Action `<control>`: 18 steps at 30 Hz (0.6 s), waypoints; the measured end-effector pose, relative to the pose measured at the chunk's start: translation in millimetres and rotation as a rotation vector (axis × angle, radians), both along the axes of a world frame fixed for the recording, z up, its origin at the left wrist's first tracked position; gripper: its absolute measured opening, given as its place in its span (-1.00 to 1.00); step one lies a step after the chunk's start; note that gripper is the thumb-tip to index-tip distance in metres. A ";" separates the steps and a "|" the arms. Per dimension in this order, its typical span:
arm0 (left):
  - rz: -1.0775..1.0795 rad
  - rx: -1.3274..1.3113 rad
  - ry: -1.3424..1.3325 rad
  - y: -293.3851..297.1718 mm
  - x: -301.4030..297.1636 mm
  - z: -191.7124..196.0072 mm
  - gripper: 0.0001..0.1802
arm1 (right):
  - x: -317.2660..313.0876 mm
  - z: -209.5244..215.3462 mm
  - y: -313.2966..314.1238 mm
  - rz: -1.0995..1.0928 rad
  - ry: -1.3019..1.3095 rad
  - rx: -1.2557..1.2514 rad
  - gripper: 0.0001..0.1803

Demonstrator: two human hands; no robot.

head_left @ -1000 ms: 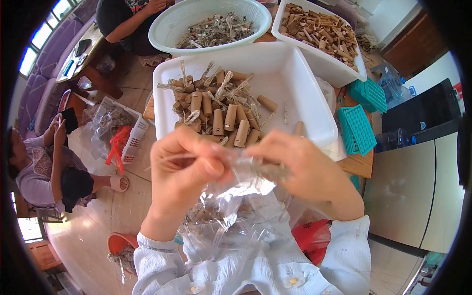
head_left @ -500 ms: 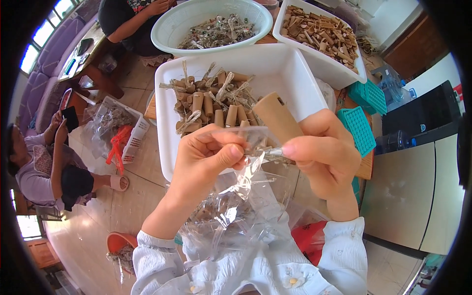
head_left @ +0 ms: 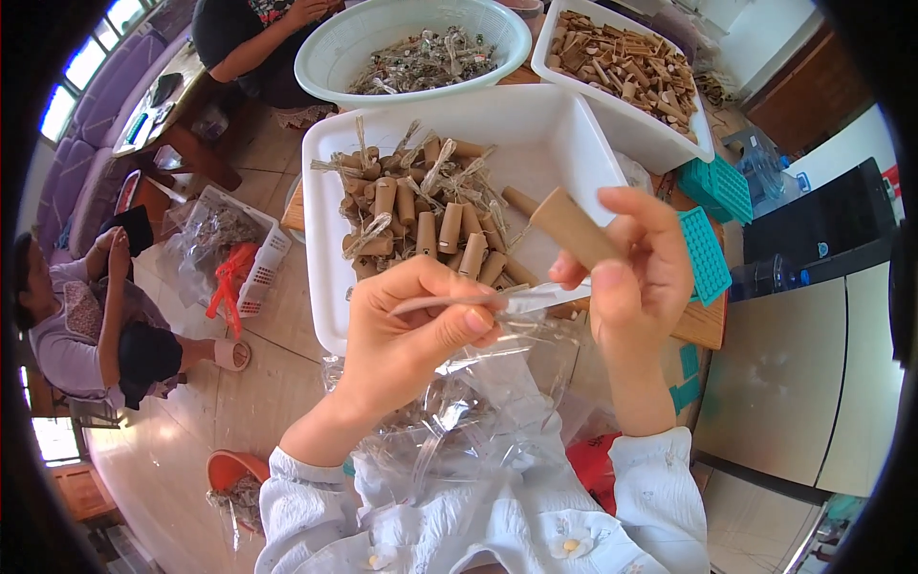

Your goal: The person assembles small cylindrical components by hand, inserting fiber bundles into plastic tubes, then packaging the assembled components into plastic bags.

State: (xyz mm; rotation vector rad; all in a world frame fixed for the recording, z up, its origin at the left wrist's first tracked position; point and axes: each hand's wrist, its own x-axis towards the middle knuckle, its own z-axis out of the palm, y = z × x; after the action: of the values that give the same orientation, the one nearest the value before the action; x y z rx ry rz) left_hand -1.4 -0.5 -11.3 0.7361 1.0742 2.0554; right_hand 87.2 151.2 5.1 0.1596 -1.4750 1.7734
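Note:
A small see-through plastic bag point(head_left: 535, 298) stretches between my hands above my lap. My left hand point(head_left: 406, 320) is closed, pinching one end of it between thumb and fingers. In my right hand point(head_left: 636, 277) a brown cardboard tube point(head_left: 572, 226) is held at its lower end, tilted up to the left, with the index finger raised off it. The right fingertips also lie near the bag's other end; whether they grip it is unclear. Beyond my hands, a white tub point(head_left: 330, 306) holds several similar brown tubes point(head_left: 426, 230), some with pale twine.
Loose see-through bags point(head_left: 449, 421) lie across my lap. Behind the tub stand a pale basin point(head_left: 316, 72) of small twine-tied pieces and another white tub point(head_left: 660, 148) of brown pieces. Teal racks point(head_left: 706, 253) are at right. At left sit a person point(head_left: 81, 306) and a white basket point(head_left: 273, 268).
My right hand has turned and its index finger has lifted, tipping the tube further left. The plastic bag is now held flatter, and my left hand has shifted slightly.

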 end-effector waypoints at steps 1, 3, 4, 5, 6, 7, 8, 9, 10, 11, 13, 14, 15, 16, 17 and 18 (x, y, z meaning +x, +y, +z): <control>0.002 -0.001 -0.001 0.0 -0.6 -1.4 -0.87 | 3.3 -0.7 -1.0 0.007 -0.090 0.019 -0.75; 0.097 0.039 0.010 0.4 -2.1 -4.6 -0.88 | 7.2 -2.8 -1.1 0.016 -0.181 0.037 -0.71; 0.097 0.038 0.009 0.3 -3.1 -6.4 -0.88 | 8.5 -4.0 -0.7 -0.010 -0.243 0.141 -0.69; 0.107 0.025 0.043 -0.3 -4.4 -8.3 -0.88 | 10.2 -4.6 0.3 -0.034 -0.304 0.246 -0.67; 0.118 0.011 0.077 -1.0 -5.1 -9.3 -0.89 | 15.8 0.8 5.0 -0.102 -0.418 0.483 -0.70; 0.115 0.012 0.075 0.3 -4.0 -8.1 -0.89 | 16.5 0.5 4.6 -0.105 -0.421 0.483 -0.70; 0.135 0.001 0.077 1.8 -2.1 -5.8 -0.89 | 16.7 -0.2 3.6 -0.101 -0.431 0.491 -0.70; 0.157 -0.011 0.078 2.7 -1.0 -4.6 -0.89 | 17.2 -1.0 2.9 -0.098 -0.442 0.499 -0.70; 0.156 -0.012 0.077 2.6 -1.3 -5.7 -0.89 | 17.7 -2.5 2.3 -0.097 -0.443 0.498 -0.70; 0.162 -0.029 0.101 2.4 -1.7 -7.5 -0.88 | 18.3 -4.0 1.7 -0.086 -0.473 0.469 -0.70; 0.167 -0.046 0.124 2.5 -1.0 -8.0 -0.87 | 18.2 -5.8 0.1 -0.075 -0.504 0.440 -0.69; 0.166 -0.074 0.131 2.9 0.6 -6.6 -0.87 | 16.9 -6.3 -2.2 -0.092 -0.500 0.388 -0.69; 0.165 -0.101 0.139 3.4 1.8 -5.7 -0.86 | 16.0 -6.8 -3.9 -0.108 -0.495 0.336 -0.68; 0.166 -0.102 0.138 3.4 1.9 -5.9 -0.86 | 15.2 -7.9 -5.4 -0.106 -0.496 0.336 -0.68; 0.186 -0.109 0.161 3.5 1.8 -6.1 -0.84 | 14.6 -9.0 -6.8 -0.051 -0.491 0.235 -0.67; 0.207 -0.116 0.183 3.7 1.7 -6.3 -0.83 | 14.0 -9.9 -7.6 0.005 -0.485 0.134 -0.67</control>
State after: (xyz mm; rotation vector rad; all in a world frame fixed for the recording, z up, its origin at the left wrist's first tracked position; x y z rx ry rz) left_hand 0.3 3.2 -17.6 0.7942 1.4125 2.1058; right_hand 101.2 143.6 -4.8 -0.2160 -1.9347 1.7952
